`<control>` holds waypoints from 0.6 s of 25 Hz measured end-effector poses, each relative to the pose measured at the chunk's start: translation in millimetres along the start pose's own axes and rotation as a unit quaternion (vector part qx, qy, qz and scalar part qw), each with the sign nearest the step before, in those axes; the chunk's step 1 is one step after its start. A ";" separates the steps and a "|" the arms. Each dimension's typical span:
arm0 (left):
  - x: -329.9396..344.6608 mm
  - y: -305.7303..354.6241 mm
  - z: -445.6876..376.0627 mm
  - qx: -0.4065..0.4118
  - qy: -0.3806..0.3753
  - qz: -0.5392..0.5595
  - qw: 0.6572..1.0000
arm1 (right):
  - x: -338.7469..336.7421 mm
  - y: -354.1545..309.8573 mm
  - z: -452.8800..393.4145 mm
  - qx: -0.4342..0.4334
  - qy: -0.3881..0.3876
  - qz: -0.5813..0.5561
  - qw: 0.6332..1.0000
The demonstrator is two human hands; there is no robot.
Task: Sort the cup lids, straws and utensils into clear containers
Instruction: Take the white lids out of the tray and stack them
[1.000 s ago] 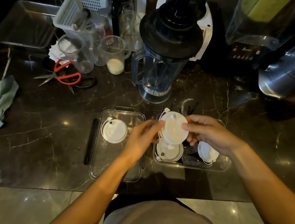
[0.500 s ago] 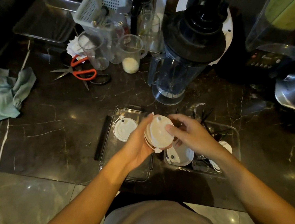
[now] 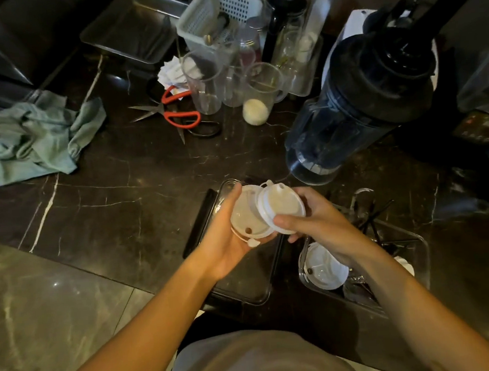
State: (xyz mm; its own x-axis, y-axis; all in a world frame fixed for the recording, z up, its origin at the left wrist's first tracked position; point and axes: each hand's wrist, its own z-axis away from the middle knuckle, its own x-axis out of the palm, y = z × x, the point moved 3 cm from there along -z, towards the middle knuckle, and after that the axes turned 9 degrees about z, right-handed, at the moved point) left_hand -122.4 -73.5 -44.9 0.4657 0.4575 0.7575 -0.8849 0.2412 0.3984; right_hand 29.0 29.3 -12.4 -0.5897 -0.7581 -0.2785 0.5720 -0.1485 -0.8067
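Two white cup lids are held above the counter. My left hand (image 3: pixel 223 243) grips the left lid (image 3: pixel 246 214), and my right hand (image 3: pixel 320 223) grips the right lid (image 3: pixel 282 208), which overlaps the first. Beneath my left hand lies a clear container (image 3: pixel 246 285); the lid seen in it earlier is hidden by my hands. To the right a second clear container (image 3: pixel 417 247) holds another white lid (image 3: pixel 325 267), black straws (image 3: pixel 376 221) and utensils, partly hidden under my right forearm.
A dark blender jug (image 3: pixel 357 104) stands just behind the containers. Further back are measuring cups (image 3: pixel 258 92), red-handled scissors (image 3: pixel 178 114), a white basket (image 3: pixel 216 13) and a metal tray (image 3: pixel 134 26). A green cloth (image 3: pixel 35 138) lies at the left. The counter edge runs below the containers.
The lids have moved left from above the right container to above the left one. The stack now shows as two lids, slid apart, one in each hand. The camera view shifted left.
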 end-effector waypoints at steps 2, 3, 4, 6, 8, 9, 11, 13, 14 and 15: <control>-9.3 4.4 1.5 0.012 0.005 0.055 0.998 | 0.8 0.0 -3.0 0.017 0.019 -0.069 0.997; -13.6 6.7 2.2 0.015 0.007 0.070 0.997 | 1.0 -1.5 -4.0 0.022 0.029 -0.106 0.994; -18.9 8.7 2.7 0.018 0.009 0.076 0.997 | 1.4 -4.3 -4.8 0.021 0.036 -0.125 0.991; -29.0 11.3 0.9 0.023 0.023 0.072 0.997 | 3.1 -10.0 -7.6 0.011 0.039 -0.109 0.993; -35.2 12.8 -2.1 0.053 0.048 0.022 0.997 | 6.1 -12.4 -11.8 0.008 0.037 -0.089 0.995; -35.9 14.8 -2.7 0.079 0.061 -0.030 0.995 | 7.1 -13.1 -13.6 0.010 0.039 -0.088 0.995; -33.6 21.1 -0.6 0.148 0.089 -0.170 0.970 | 7.8 -14.9 -14.5 0.022 0.049 -0.106 0.993; -33.3 26.5 0.3 0.208 0.090 -0.292 0.929 | 6.8 -14.7 -13.8 0.030 0.050 -0.142 0.988; -33.1 28.0 0.3 0.225 0.080 -0.333 0.912 | 6.4 -13.8 -12.7 0.029 0.047 -0.153 0.987; -32.6 29.3 0.2 0.235 0.069 -0.355 0.902 | 6.4 -13.0 -11.9 0.028 0.042 -0.162 0.985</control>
State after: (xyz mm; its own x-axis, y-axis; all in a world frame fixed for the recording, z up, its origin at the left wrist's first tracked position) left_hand -163.5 -81.5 -57.8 0.8827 0.4395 0.1663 -0.2508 0.1413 0.9577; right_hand 10.9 33.9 -9.8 -0.7900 -0.6107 -0.0541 0.3747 -0.4110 -0.8311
